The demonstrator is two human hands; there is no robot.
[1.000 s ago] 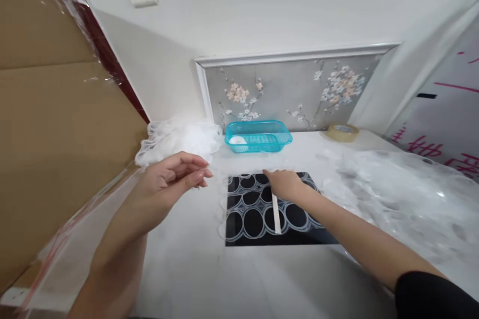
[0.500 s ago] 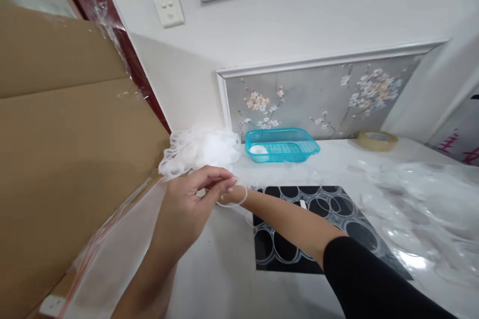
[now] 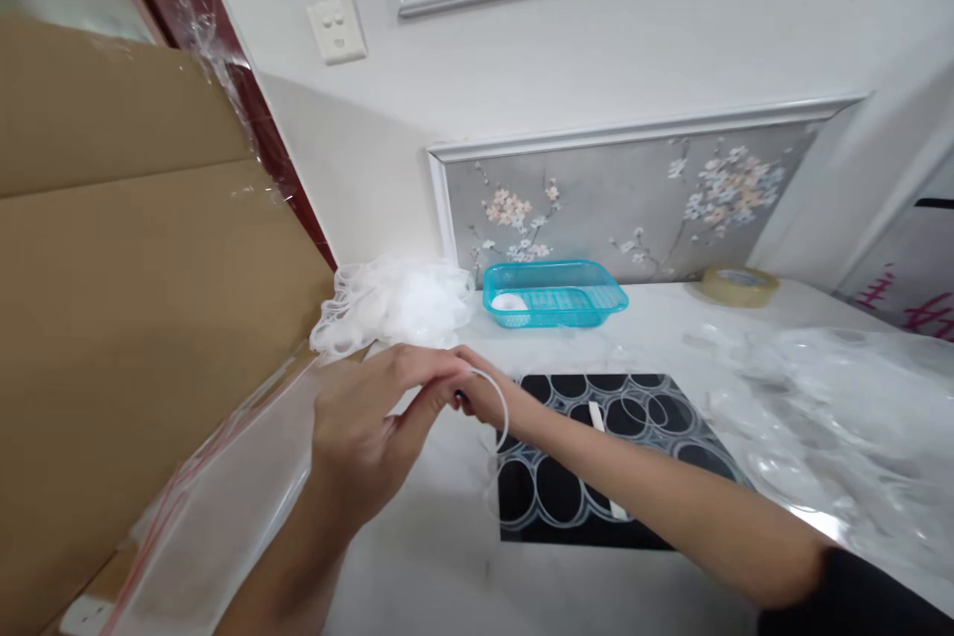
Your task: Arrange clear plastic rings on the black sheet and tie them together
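The 2 hands are meeting over the white surface (image 3: 417,566). The left hand (image 3: 365,427) is closing its thumb and fingers on a thin, pale ring (image 3: 506,409), which is curving out from the fingertips toward the right forearm. The right hand (image 3: 484,393) is reaching across to those fingertips, its fingers curling around a small dark spot; whether it is gripping anything, I cannot tell.

Under the right forearm, a black sheet (image 3: 548,502) printed with circles is lying flat, and a white strip (image 3: 597,416) is showing on it, partly hidden by the arm. Just beyond the left hand, a heap of white rings (image 3: 402,303) is resting. Beyond both hands, a teal basket (image 3: 556,266) is holding 1 white round item (image 3: 510,304). Farther right of the hands, a tape roll (image 3: 737,286) is lying near the wall, and crumpled clear plastic (image 3: 812,417) is spreading nearer. Left of the hands, a cardboard box (image 3: 149,318) is standing beside a clear bag (image 3: 216,487) with red edging.
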